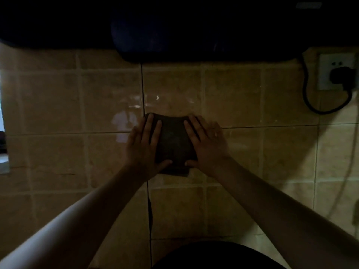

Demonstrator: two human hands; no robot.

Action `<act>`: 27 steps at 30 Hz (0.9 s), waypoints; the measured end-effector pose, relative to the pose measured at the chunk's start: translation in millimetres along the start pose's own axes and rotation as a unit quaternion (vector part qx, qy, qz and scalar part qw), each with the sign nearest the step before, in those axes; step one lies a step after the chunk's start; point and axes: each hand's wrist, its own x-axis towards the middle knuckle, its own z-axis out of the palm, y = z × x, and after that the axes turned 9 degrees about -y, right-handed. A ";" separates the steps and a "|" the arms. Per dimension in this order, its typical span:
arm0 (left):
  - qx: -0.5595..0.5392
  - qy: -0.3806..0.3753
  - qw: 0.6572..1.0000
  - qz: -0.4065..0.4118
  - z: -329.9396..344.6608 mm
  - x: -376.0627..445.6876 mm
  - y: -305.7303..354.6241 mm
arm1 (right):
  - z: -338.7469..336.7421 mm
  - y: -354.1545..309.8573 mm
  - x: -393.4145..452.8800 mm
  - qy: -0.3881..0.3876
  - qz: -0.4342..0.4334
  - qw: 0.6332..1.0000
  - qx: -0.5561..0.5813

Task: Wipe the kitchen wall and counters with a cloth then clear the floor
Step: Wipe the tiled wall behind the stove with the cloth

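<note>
At frame centre the left hand and right hand, fingers straight and flat, press the dark cloth against the tiled wall, its long axis roughly vertical, and uneven pressure may bunch it or drift it toward the plugged socket at upper right.

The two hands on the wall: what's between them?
In the head view, a dark cloth lies flat on the tiled wall between the left hand and right hand; both press its edges.
</note>
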 end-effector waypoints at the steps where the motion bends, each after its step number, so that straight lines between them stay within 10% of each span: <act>1: 0.005 -0.002 1.000 0.003 -2.8 2.9 -1.6 | -2.9 1.3 1.3 0.000 0.000 1.000 0.005; 27: 0.039 -0.033 0.999 -0.012 -67.3 74.2 25.5 | -57.5 65.2 23.3 0.002 0.075 0.997 0.017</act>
